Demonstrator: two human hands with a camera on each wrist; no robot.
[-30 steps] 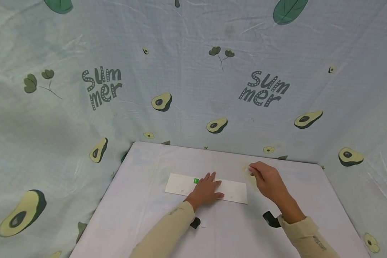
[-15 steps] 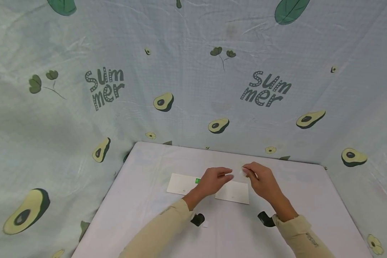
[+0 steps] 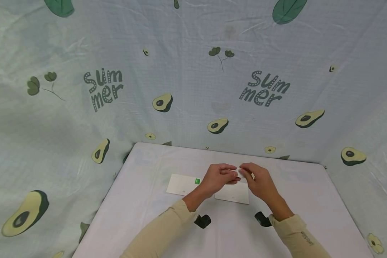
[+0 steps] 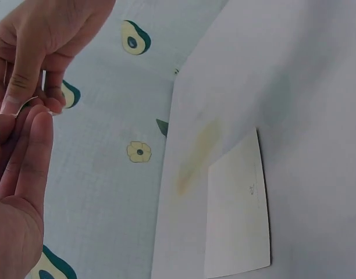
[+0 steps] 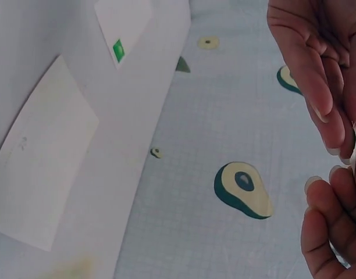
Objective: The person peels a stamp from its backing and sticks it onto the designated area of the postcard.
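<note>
My left hand [image 3: 217, 177] and right hand [image 3: 258, 179] meet over the far edge of the right-hand white card [image 3: 233, 195]. Between their fingertips is a small, thin white piece [image 3: 240, 173], seen nearly edge-on in the left wrist view as a curved strip [image 4: 27, 105]. Left thumb and fingers pinch its near end; the right thumb and fingers pinch the other. Most of the piece is hidden by fingers. To the left lies a second white card [image 3: 180, 184] with a small green sticker [image 3: 197, 181] at its upper right corner.
Both cards lie flat on a white-covered table [image 3: 148, 222]. Behind it hangs a pale cloth [image 3: 187, 82] printed with avocados. Black wrist cameras [image 3: 202, 221] project below each sleeve.
My left hand has lifted off the cards and moved right and up to meet the right hand. The right hand has shifted slightly left with the small white piece, which both hands now pinch.
</note>
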